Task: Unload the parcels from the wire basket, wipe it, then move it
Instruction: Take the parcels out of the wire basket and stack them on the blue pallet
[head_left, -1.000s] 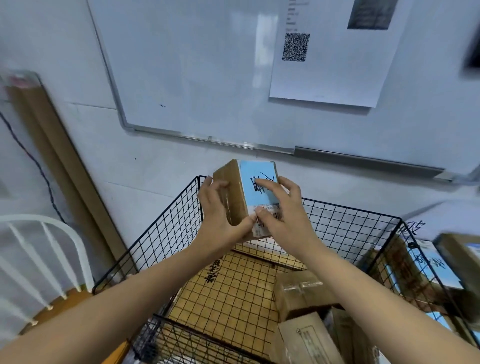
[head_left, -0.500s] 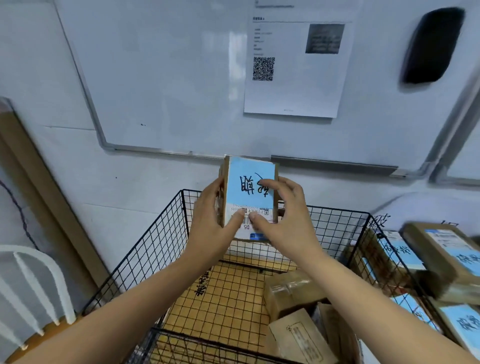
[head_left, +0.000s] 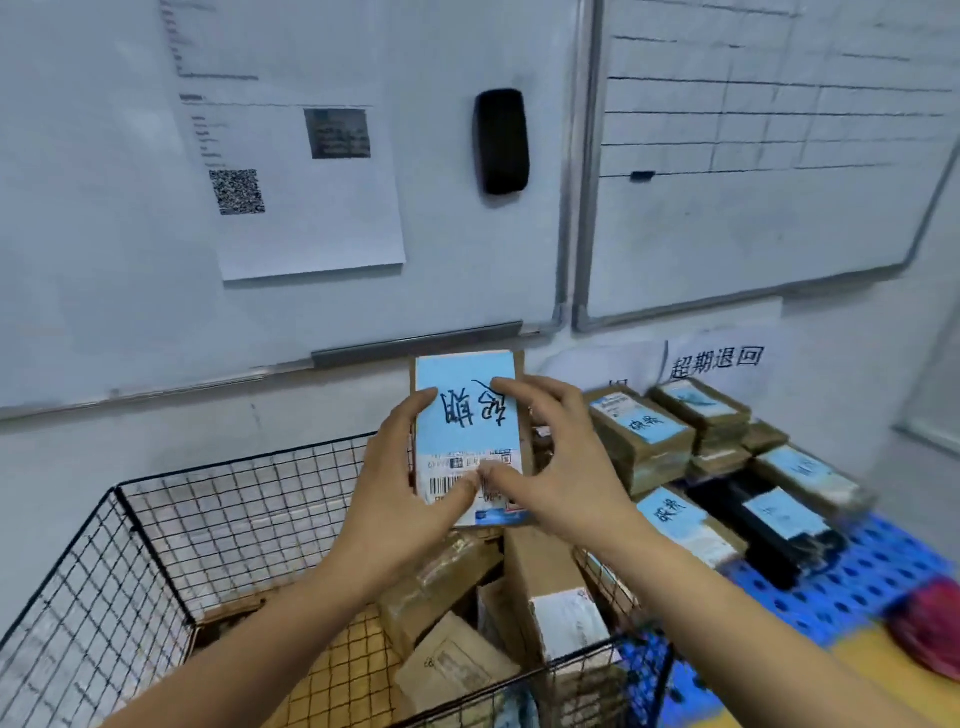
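A small cardboard parcel with a blue handwritten label (head_left: 470, 410) is held up above the right end of the black wire basket (head_left: 156, 525). My left hand (head_left: 400, 493) grips its left edge, thumb on the barcode. My right hand (head_left: 561, 467) pinches its right side between forefinger and thumb. Several brown parcels (head_left: 452, 670) still lie in the basket's right part, on a yellow cardboard floor (head_left: 343, 670).
A stack of labelled parcels (head_left: 670, 436) sits on a blue perforated pallet (head_left: 878, 577) to the right of the basket. Whiteboards (head_left: 753, 182) hang on the wall behind, with a black eraser (head_left: 501, 140). A red object (head_left: 930, 629) lies at the far right.
Both hands have carried the parcel up and to the right, turning its blue label towards me. The view has swung right, bringing the stacked parcels and the pallet into sight.
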